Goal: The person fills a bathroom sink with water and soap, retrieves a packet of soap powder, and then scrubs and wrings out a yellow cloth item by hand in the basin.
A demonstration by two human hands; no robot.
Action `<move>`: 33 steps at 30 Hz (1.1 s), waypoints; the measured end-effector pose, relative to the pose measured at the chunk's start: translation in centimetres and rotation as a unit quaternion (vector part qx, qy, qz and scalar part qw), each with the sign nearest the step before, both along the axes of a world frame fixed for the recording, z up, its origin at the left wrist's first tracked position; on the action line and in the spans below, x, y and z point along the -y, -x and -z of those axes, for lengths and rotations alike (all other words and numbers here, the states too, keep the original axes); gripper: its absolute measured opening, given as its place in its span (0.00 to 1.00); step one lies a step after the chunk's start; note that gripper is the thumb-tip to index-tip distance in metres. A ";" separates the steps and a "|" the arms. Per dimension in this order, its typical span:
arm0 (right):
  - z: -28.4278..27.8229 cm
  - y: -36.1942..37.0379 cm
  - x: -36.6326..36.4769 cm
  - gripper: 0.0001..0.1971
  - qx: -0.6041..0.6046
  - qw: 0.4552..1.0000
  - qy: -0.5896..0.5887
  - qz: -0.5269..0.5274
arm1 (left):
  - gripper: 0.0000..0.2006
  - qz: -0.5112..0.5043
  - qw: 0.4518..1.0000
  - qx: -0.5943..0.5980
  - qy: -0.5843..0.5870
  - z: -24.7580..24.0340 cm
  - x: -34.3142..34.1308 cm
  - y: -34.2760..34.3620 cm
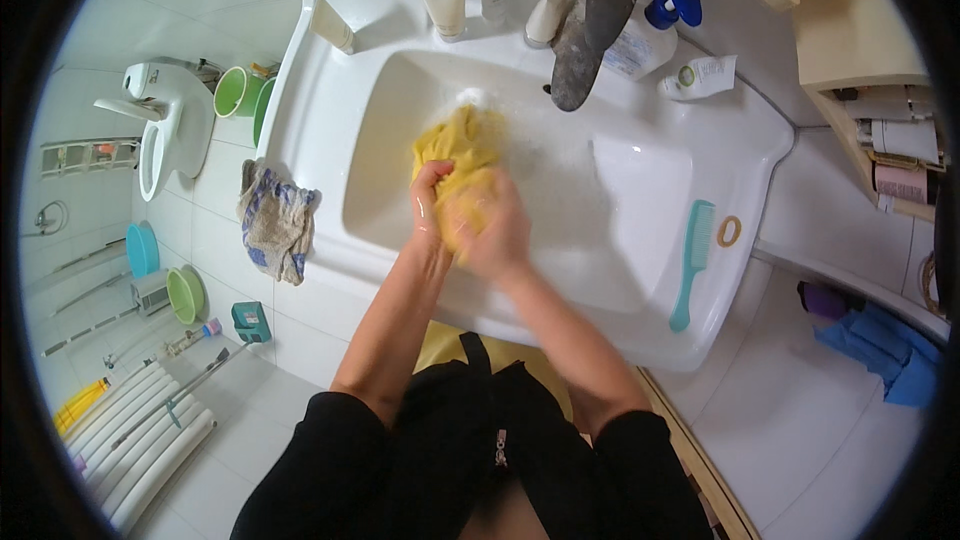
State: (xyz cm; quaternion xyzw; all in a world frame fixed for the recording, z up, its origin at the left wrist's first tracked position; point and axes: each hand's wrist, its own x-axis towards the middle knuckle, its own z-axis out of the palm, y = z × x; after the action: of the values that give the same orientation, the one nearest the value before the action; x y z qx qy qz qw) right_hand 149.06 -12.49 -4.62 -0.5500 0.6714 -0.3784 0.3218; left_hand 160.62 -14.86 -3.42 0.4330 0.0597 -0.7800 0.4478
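A wet, bunched yellow cloth (462,145) is between my hands over the basin of the white sink (640,270). My left hand (428,202) is closed on its left side, the skin shiny with water. My right hand (497,230), smeared by motion, presses round the cloth's lower right part. White suds lie at the cloth's far end, and foamy water spreads to its right. The cloth hides part of the basin floor.
Several tubes, a dark grey faucet (610,2) and a blue-topped pump bottle (640,48) line the sink's back. A teal comb (692,265) and a tan ring (729,231) lie on the right rim. A grey-and-blue rag (277,224) hangs over the left edge.
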 end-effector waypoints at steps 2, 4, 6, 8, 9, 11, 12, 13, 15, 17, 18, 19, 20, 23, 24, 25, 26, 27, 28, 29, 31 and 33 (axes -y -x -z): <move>1.8 3.3 1.4 0.15 0.121 0.969 -0.208 0.048 | 0.15 -0.004 0.989 0.127 0.074 -0.9 0.5 1.1; 3.6 7.7 1.5 0.18 -0.018 0.978 -0.186 0.094 | 0.16 0.023 0.962 0.181 0.203 0.6 1.2 1.0; 2.5 10.2 0.7 0.26 -0.159 0.977 -0.130 0.047 | 0.17 0.056 0.965 0.237 0.094 0.8 2.2 0.0; 3.0 10.1 -0.7 0.31 -0.353 0.932 -0.079 -0.030 | 0.17 0.050 0.970 0.238 -0.016 4.0 2.3 -0.6; 3.4 10.3 -1.5 0.34 -0.447 0.890 -0.054 -0.066 | 0.19 0.067 0.965 0.251 -0.033 4.8 2.0 0.1; 4.2 9.4 -2.5 0.38 -0.412 0.888 -0.109 -0.174 | 0.20 0.030 0.985 0.167 -0.035 5.7 2.0 1.5; 4.3 8.5 -2.9 0.41 -0.385 0.883 -0.137 -0.232 | 0.21 0.008 0.990 0.132 -0.041 6.2 1.5 1.4; 3.7 9.3 -2.4 0.45 -0.405 0.855 -0.140 -0.293 | 0.22 0.020 0.995 0.096 -0.010 6.6 1.8 1.1; 4.1 11.4 -0.9 0.46 -0.426 0.856 -0.157 -0.248 | 0.22 0.020 0.995 0.087 -0.033 7.2 2.3 0.8; 5.5 10.7 -1.0 0.45 -0.345 0.919 -0.147 -0.123 | 0.21 0.014 0.996 0.079 -0.033 7.2 2.2 0.7; 5.7 9.7 -1.5 0.43 -0.373 0.901 -0.152 -0.160 | 0.21 0.007 0.997 0.073 -0.024 7.0 1.9 1.4; 5.6 8.3 -2.2 0.42 -0.400 0.881 -0.154 -0.199 | 0.21 -0.003 0.998 0.066 -0.015 6.8 1.6 1.7; 5.6 7.5 -2.5 0.42 -0.426 0.859 -0.156 -0.237 | 0.21 -0.006 0.998 0.060 -0.004 6.8 1.4 1.6; 4.1 10.0 -1.6 0.41 -0.401 0.862 -0.154 -0.268 | 0.23 -0.004 0.998 0.068 0.002 6.6 0.4 0.9; 3.5 10.6 -1.3 0.41 -0.385 0.875 -0.166 -0.242 | 0.24 0.014 0.996 0.087 -0.011 5.8 0.3 1.0; 3.5 9.6 -1.7 0.41 -0.396 0.897 -0.166 -0.107 | 0.26 0.032 0.993 0.107 -0.025 5.1 0.1 1.1; 4.6 8.4 -1.7 0.40 -0.354 0.920 -0.156 -0.059 | 0.27 0.047 0.990 0.117 -0.055 4.3 -0.2 1.7; 6.2 7.6 -1.9 0.40 -0.314 0.938 -0.147 -0.001 | 0.28 0.072 0.986 0.125 -0.082 2.6 -0.4 3.3; 7.4 6.4 -2.0 0.39 -0.270 0.952 -0.138 0.051 | 0.28 0.093 0.980 0.134 -0.113 1.9 -0.7 4.3; 7.6 5.5 -1.4 0.37 0.072 0.989 -0.076 0.102 | 0.28 0.100 0.979 0.117 -0.132 2.7 -0.8 4.7; 3.3 3.7 -1.7 0.35 0.112 0.991 -0.073 -0.010 | 0.29 0.076 0.995 -0.057 -0.039 3.1 -0.1 3.7; -2.2 3.0 -3.2 0.35 0.179 0.977 -0.078 -0.087 | 0.31 0.054 0.986 -0.153 0.033 2.6 0.7 3.2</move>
State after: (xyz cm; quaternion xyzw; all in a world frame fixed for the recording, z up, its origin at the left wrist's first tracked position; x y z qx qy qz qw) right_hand 146.04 -9.32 -2.42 -0.5032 0.5800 -0.3872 0.5104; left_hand 157.39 -15.57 -6.05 0.2963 0.0784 -0.8614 0.4050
